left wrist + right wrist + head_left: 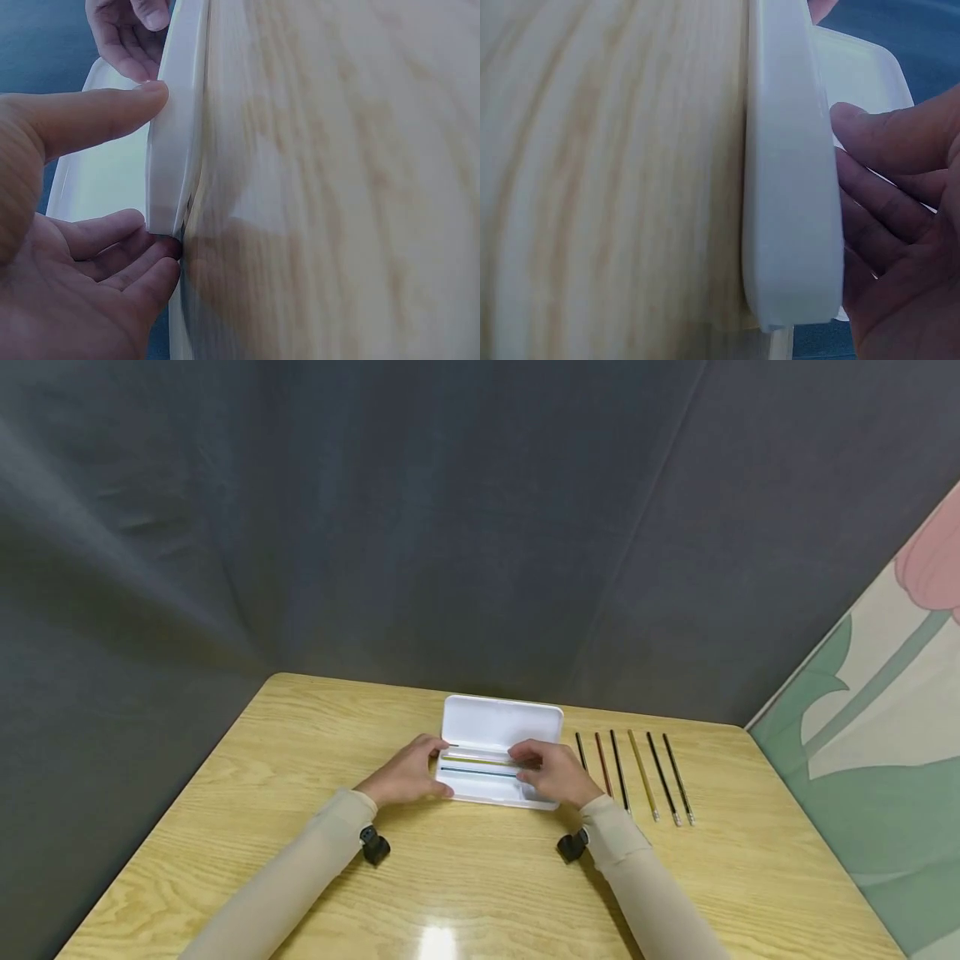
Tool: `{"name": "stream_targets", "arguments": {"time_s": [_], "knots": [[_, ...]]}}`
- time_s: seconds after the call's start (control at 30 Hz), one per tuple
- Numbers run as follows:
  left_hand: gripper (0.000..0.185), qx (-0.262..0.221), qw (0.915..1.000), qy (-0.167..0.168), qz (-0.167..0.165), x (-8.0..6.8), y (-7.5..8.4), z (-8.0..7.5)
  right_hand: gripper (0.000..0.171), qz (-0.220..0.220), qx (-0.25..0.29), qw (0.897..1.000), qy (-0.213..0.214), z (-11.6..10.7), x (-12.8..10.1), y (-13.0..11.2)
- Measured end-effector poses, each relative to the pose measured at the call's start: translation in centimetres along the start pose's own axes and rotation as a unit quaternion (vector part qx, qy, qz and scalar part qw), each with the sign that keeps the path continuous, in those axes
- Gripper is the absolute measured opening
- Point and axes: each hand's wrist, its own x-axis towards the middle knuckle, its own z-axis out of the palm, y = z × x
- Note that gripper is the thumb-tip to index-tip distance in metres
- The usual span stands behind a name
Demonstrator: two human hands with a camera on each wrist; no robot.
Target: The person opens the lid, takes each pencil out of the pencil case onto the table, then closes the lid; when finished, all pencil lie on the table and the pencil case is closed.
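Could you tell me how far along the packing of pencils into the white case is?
About a quarter done. The pencil case lies open with two pencils inside. The left hand grips its left end; the right hand is at the right end, over the tray. Six pencils lie on the table to the right.

A white pencil case (501, 724) on a pale yellow wood-grain counter (300, 760), holding one yellow pencil (480, 760) and one dark blue-grey pencil (476, 771). Beside it, a row of pencils (633, 772) in black, reddish-brown and yellow. Beige sleeves (300, 868) cover both arms. Behind, a dark grey cloth backdrop (450, 527); at right, a cream panel (885, 710) patterned with green leaves and a pink flower.
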Motion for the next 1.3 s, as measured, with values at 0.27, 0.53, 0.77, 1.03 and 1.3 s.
{"name": "stream_targets", "arguments": {"time_s": [0.27,0.53,0.77,1.03,1.3], "knots": [[0.078,0.005,1.0000,0.004,-0.005,0.1,0.0,-0.1,0.027,-0.006,-0.032,0.999,-0.037,-0.1,0.1,-0.2],[0.078,0.005,1.0000,0.001,-0.007,0.1,-0.1,0.1,0.024,-0.003,-0.021,0.997,-0.071,0.0,0.2,0.1],[0.078,0.005,0.9999,-0.001,-0.010,0.1,0.1,0.2,0.025,-0.007,-0.004,0.997,-0.074,0.1,0.2,-0.1],[0.078,0.007,1.0000,-0.005,-0.004,0.1,0.0,0.1,0.024,-0.005,0.016,0.999,-0.028,-0.1,0.4,0.4],[0.077,0.006,1.0000,0.003,-0.002,0.1,0.2,0.1,0.018,0.033,0.123,0.992,0.010,-1.6,0.5,0.4]]}}
